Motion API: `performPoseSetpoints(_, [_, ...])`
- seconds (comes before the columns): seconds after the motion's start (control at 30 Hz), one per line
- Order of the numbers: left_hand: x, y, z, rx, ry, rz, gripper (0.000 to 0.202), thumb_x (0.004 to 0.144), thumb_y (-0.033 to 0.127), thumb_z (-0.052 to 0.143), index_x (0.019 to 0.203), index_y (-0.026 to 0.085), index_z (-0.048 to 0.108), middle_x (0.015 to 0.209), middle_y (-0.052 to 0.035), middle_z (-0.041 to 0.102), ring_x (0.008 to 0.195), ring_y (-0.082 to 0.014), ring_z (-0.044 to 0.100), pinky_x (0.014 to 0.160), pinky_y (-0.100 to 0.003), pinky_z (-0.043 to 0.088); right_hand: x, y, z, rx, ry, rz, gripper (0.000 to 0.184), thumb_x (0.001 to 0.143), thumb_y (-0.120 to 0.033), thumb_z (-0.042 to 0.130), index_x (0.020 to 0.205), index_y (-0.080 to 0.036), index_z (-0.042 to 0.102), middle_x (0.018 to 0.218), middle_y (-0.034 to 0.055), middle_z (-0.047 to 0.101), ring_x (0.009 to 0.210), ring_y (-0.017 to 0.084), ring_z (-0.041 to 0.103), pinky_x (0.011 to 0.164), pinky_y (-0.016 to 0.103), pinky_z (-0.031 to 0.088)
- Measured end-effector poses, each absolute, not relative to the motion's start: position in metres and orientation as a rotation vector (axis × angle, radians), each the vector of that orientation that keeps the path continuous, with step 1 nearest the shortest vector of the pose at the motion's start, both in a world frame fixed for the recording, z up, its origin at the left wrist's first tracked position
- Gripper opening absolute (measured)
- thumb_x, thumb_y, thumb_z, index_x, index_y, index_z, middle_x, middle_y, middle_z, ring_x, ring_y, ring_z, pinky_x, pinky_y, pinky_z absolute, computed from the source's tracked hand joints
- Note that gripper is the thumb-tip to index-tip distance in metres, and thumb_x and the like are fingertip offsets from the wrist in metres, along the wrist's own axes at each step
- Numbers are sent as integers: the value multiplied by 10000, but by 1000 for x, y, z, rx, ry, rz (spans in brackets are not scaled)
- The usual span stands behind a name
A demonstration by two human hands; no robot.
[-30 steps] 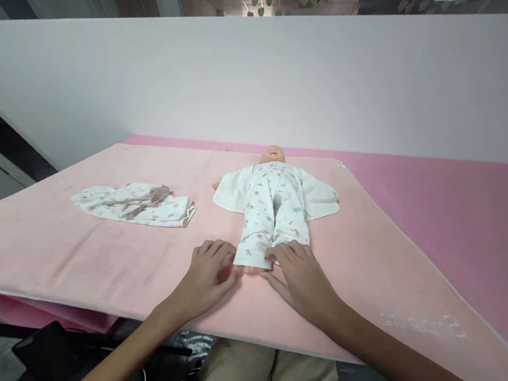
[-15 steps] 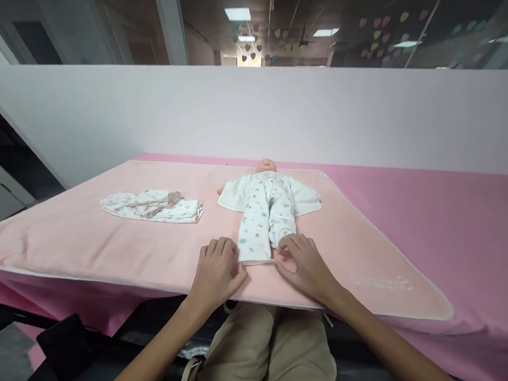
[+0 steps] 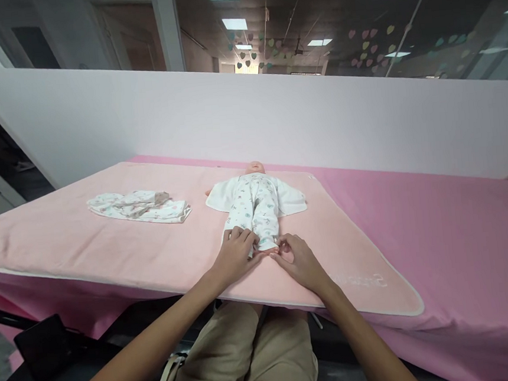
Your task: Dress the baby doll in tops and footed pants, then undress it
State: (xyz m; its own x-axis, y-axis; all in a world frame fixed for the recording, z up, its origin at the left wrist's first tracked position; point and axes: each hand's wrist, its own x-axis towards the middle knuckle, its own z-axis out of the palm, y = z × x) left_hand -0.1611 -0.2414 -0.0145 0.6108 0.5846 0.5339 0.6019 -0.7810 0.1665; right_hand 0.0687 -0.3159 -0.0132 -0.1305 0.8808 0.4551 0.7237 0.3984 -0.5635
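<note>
A baby doll (image 3: 255,168) lies on its back with its head toward the wall. It wears a white top (image 3: 290,197) spread out at both sides and white patterned baby pants (image 3: 243,206). My left hand (image 3: 238,254) is closed at the lower hem of the pant leg on the right, its fingers covering the bottom of the other leg. On the other side of that same hem, my right hand (image 3: 300,262) pinches the fabric between thumb and fingers. A bit of the doll's foot (image 3: 269,251) shows between my hands.
Folded patterned baby clothes (image 3: 140,207) lie to the left on a peach blanket (image 3: 183,250). Under it is a pink cloth (image 3: 454,238). A white partition (image 3: 248,120) stands behind the table. A dark tablet-like object (image 3: 44,350) sits low at left.
My left hand has moved from the left pant leg across to the right leg's hem. The right hand stays by that hem, where the foot now shows. The view has shifted slightly.
</note>
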Motion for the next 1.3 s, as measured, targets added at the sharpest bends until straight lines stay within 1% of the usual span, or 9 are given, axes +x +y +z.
performPoseSetpoints(0.13, [-166,-243,-16,-2874,-996,-966,169,1047,386,622,990,227,617,1022,-37,724,1017,-257,567,955,-446,347,66,-320,-10,-1370,-1855,214,74,978,-258,646,1024,-249,589,943,24,648,890,236,599,862,391,474])
performPoseSetpoints(0.27, [-170,-248,-9,-2978,-974,-1035,109,1065,312,550,1026,225,604,1008,-17,718,983,-225,591,982,-431,349,65,-323,-10,-1385,-1767,237,94,941,-207,622,999,-250,562,878,1,600,806,213,566,783,354,463])
performPoseSetpoints(0.47, [-173,-252,-3,-2943,-1023,-1215,89,976,275,596,1041,220,572,963,-6,694,934,-211,620,968,-407,380,66,-326,-10,-1341,-1737,168,148,889,-172,629,1002,-248,573,918,16,631,836,217,581,799,349,472])
performPoseSetpoints(0.63, [-170,-255,-5,-2898,-929,-1112,187,866,208,621,1037,217,546,923,-10,689,920,-228,613,971,-429,389,65,-326,-8,-1362,-1807,171,233,837,-134,627,1037,-247,586,882,6,632,817,221,586,796,352,463])
performPoseSetpoints(0.77, [-180,-264,-2,-2952,-896,-1077,262,824,184,633,1072,221,555,946,-20,698,958,-248,611,966,-444,398,65,-332,-2,-1432,-1829,281,131,953,-259,619,1078,-247,581,823,-11,635,737,206,569,771,352,447])
performPoseSetpoints(0.9, [-206,-244,13,-3006,-1012,-1189,238,892,266,639,1120,230,580,1067,-51,695,1021,-265,597,933,-439,424,77,-327,10,-1537,-1653,417,232,1072,-461,505,1050,-249,595,909,14,685,812,219,620,758,342,450])
performPoseSetpoints(1.03, [-214,-174,30,-2954,-1203,-1309,176,1019,379,537,1100,236,599,1138,-66,691,1057,-265,571,957,-444,443,98,-282,27,-1724,-1593,366,352,1068,-547,488,924,-252,616,818,5,654,744,217,565,696,333,406])
performPoseSetpoints(1.13, [-199,-123,32,-2910,-1423,-1364,251,1007,470,560,1077,232,597,1166,-82,693,1083,-274,588,916,-425,472,105,-229,36,-1804,-1605,256,356,1043,-556,527,883,-251,615,823,9,667,744,216,555,711,337,405])
performPoseSetpoints(1.3, [-181,-100,12,-2947,-1963,-1228,545,941,733,565,1089,208,575,1002,-96,730,916,-287,672,786,-407,489,95,-174,24,-1842,-1680,425,600,1071,-679,358,691,-241,510,775,56,678,746,245,586,734,380,451])
